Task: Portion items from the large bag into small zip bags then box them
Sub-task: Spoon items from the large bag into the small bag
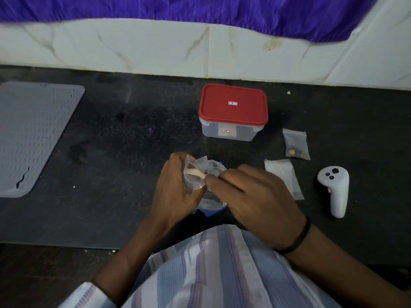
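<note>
- Left hand [175,185] is gripping a small zip bag [193,174] at its mouth; the right hand's [251,192] fingers [213,180] pinch a pale item [195,173] going in.
- The large bag [211,201] lies right under both hands on the surface [133,141].
- Risk, I'd say: thin bag mouth folds shut or the pinch slips, so the item drops out.
- The box [232,112], beyond the fingers, has its red lid on, so it needs opening before boxing.
- Count: one box, one large bag, one zip bag in hand, one filled bag [297,144], one flat bag pile [283,174] right of the fingers, count unclear.

Glossy red plastic lid [232,104], clear plastic box [229,132], matt speckled dark counter [111,134], ribbed grey mat [33,134]
</note>
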Tool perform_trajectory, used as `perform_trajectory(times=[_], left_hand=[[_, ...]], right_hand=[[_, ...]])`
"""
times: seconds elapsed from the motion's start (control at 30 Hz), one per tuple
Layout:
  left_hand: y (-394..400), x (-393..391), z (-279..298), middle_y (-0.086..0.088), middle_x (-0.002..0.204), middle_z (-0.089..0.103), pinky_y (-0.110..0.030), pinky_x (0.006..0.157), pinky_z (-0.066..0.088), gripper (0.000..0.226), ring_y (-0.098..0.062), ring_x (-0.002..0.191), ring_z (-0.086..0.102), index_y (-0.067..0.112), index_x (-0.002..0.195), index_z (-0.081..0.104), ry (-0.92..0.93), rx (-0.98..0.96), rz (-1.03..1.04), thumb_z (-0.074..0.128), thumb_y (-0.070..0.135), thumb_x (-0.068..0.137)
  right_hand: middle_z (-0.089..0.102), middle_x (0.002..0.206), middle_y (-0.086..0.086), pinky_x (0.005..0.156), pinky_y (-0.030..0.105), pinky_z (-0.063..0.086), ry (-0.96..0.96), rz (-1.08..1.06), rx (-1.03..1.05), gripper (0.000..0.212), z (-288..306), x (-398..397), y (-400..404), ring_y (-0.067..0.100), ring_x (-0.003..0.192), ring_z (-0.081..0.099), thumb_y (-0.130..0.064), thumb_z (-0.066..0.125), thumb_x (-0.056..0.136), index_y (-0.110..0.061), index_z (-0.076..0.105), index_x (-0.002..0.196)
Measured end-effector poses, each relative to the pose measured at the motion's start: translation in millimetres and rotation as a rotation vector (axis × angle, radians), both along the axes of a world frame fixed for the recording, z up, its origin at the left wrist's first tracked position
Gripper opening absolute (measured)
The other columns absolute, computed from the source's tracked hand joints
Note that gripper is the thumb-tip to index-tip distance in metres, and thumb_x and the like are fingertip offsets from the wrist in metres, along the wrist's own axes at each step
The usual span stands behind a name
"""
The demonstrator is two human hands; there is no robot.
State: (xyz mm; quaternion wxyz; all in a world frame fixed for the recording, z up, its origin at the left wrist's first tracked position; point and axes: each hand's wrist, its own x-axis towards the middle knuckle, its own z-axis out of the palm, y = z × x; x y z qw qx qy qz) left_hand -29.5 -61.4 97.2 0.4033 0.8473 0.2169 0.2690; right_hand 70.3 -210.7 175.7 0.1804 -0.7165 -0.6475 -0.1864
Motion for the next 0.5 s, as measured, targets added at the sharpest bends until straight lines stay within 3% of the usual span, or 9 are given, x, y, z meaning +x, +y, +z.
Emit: perform_trajectory(times=[0.2,0.33,0.43,0.5], left_hand=[[3.0,-3.5,1.4,0.007,0.094,0.061,-0.012,0.065,0.044,0.040,-0.003,0.084,0.060,0.024,0.106,0.046,0.094,-0.213,0.185,0.077,0.026,0.081],[0.0,1.3,-3.9,0.006,0.101,0.060,-0.019,0.066,0.044,0.045,-0.007,0.090,0.060,0.024,0.111,0.046,0.221,-0.333,0.208,0.077,0.030,0.078],[-1.7,5.9,-10.0,0.004,0.106,0.058,-0.024,0.066,0.045,0.054,-0.013,0.095,0.059,0.027,0.114,0.043,0.366,-0.337,0.198,0.078,0.035,0.074],[-3.4,6.0,-10.3,0.005,0.106,0.057,-0.031,0.071,0.051,0.052,-0.015,0.095,0.059,0.029,0.115,0.041,0.412,-0.390,0.196,0.076,0.033,0.076]], right_hand=[[0.069,0.077,0.005,0.061,0.028,0.049,0.392,-0.257,0.237,0.022,-7.8,16.9,-16.8,0.015,0.063,0.060,-0.014,0.052,0.096,-0.004,0.072,0.095],[0.064,0.069,-0.004,0.054,0.029,0.050,0.636,-0.379,-0.104,0.024,-33.8,26.2,-10.6,0.006,0.057,0.055,-0.028,0.048,0.093,-0.017,0.069,0.091],[0.064,0.071,-0.003,0.061,0.035,0.053,0.649,-0.393,-0.273,0.019,-54.7,23.7,0.3,0.010,0.061,0.058,-0.028,0.051,0.094,-0.018,0.067,0.090],[0.064,0.073,-0.002,0.059,0.029,0.049,0.653,-0.374,-0.333,0.019,-60.6,21.9,9.2,0.011,0.063,0.057,-0.027,0.051,0.095,-0.017,0.067,0.090]])
